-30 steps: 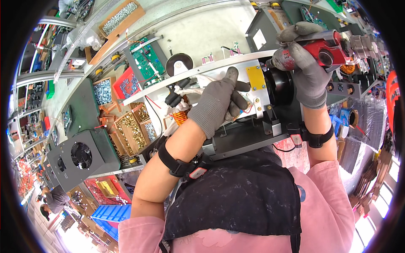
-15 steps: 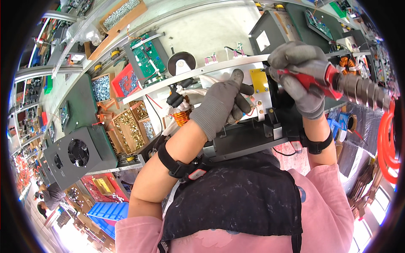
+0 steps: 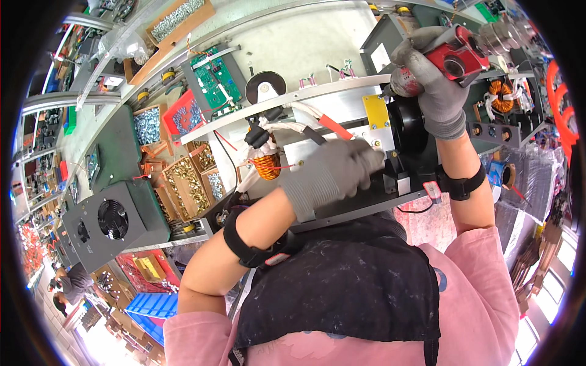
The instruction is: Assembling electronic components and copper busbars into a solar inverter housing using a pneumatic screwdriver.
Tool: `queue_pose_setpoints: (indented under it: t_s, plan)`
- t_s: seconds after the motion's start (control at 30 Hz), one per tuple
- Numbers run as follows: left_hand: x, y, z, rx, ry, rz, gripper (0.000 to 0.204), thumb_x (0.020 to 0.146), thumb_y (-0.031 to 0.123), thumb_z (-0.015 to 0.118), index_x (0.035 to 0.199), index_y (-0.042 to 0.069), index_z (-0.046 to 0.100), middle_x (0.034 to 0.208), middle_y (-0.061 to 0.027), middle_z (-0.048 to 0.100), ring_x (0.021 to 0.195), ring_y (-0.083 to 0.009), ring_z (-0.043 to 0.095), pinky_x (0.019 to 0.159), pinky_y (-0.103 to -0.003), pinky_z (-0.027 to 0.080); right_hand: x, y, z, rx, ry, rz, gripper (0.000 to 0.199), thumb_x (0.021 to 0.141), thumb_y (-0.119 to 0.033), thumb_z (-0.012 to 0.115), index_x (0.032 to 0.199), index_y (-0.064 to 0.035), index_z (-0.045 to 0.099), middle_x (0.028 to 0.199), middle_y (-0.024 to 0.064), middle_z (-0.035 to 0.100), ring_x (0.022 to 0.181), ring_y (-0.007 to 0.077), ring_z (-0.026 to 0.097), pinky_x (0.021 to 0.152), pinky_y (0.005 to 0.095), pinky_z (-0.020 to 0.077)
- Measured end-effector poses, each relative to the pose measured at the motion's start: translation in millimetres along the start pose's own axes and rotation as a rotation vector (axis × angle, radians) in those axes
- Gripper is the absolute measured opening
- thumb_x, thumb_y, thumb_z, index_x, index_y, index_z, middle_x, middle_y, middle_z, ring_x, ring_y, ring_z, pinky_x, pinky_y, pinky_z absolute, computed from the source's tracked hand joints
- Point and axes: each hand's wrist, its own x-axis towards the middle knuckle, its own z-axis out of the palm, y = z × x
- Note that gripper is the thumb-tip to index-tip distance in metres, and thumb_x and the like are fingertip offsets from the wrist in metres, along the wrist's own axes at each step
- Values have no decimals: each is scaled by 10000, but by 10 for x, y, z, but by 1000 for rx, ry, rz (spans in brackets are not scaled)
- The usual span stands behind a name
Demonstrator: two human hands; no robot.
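My left hand point(image 3: 342, 169), in a grey glove, is over an open metal chassis point(image 3: 287, 224). Its fingers are bent together, partly smeared by motion, close to the bolts beside a yellow plate point(image 3: 375, 111); anything between them is hidden. My right hand point(image 3: 436, 85), gloved too, is wrapped round a red power driver point(image 3: 455, 58). The driver's nose end is near the chassis's far rail, by the yellow plate and a black round part point(image 3: 409, 126). A copper-wound coil point(image 3: 267, 166) and a cable with a red sleeve point(image 3: 336, 127) lie left of these.
Boxes of brass fasteners point(image 3: 190, 186) and bluish ones point(image 3: 147, 126) stand to the left, near a red bin point(image 3: 183, 116). Beyond the chassis is a green circuit board point(image 3: 213, 82). A grey fan panel point(image 3: 107, 226) sits at the left; a red hose point(image 3: 560, 110) hangs at the right.
My right hand has raised and turned the driver, its body now farther from me. My left hand has dropped nearer to me, and the red-sleeved cable now shows.
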Motion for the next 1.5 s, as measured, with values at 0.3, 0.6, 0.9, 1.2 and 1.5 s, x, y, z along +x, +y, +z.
queue_pose_setpoints:
  t_s: [0.3,0.6,0.9,1.2,1.5]
  plan:
    - [-81,-139,828,1074,169,407,432,780,314,665,1130,120,503,889,-89,571,880,-287,621,731,-408,486,-63,-794,-506,101,150,-164,369,778,-134,659,1112,-31,544,1033,118,621,951,215,596,852,320,467]
    - [224,167,1174,851,222,295,297,724,183,671,994,84,599,895,-151,618,858,-334,608,719,-420,476,-1022,-762,-2427,-113,802,-89,206,811,-2,620,1012,25,586,882,134,652,682,179,619,630,297,518]
    - [291,1137,471,418,330,296,340,640,220,637,889,-4,581,735,-14,567,676,-90,514,631,-226,405,-1850,164,-2615,230,1201,270,175,762,-36,671,879,-46,541,653,23,528,403,125,483,353,296,414]
    - [364,1512,593,339,301,320,301,643,208,595,875,20,566,813,-19,614,730,-104,532,711,-241,411,-1397,969,-2275,287,1271,516,230,740,-103,721,916,-51,583,786,32,611,666,138,576,600,296,473]
    - [248,1229,471,254,261,289,220,650,105,605,840,12,546,739,-8,564,654,-70,483,608,-220,390,-1385,741,-2418,107,1122,442,207,735,-58,725,900,-60,601,768,7,609,641,103,557,590,259,460]
